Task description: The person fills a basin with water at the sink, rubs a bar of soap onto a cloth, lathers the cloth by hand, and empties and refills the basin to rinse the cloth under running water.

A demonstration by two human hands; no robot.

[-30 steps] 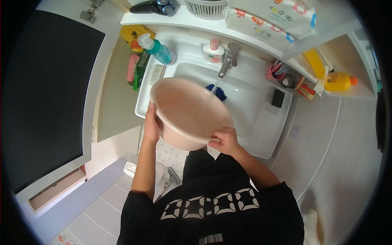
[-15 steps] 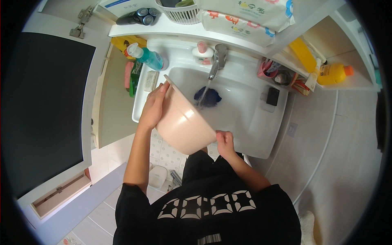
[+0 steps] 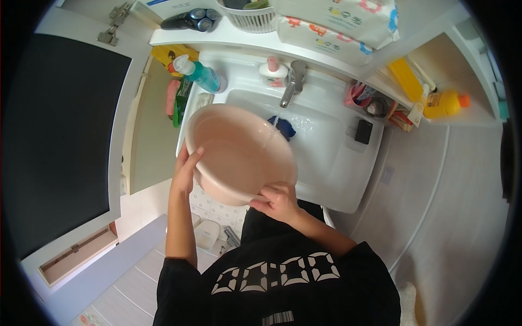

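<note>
A pale pink plastic basin (image 3: 234,155) is tilted over the near left part of the white sink (image 3: 326,174), its inside facing up toward me. My left hand (image 3: 186,167) grips its left side, thumb over the rim. On the near right side, my right hand (image 3: 279,200) is closed round the rim. Beyond the basin, a dark blue cloth (image 3: 285,129) lies in the sink, partly hidden by the rim. Above the cloth is the chrome faucet (image 3: 295,81), and a thin streak of water shows below it.
A teal pump bottle (image 3: 204,77) and a white pump bottle (image 3: 273,73) stand on the sink's back ledge. At the right are a black soap bar (image 3: 363,131) and a pink cup (image 3: 359,93). An open mirrored cabinet door (image 3: 65,146) flanks the left; a shelf (image 3: 239,41) runs above.
The basin has turned from showing its outer bottom to showing its inside, and sits lower and further left. My right hand has shifted left along with the rim.
</note>
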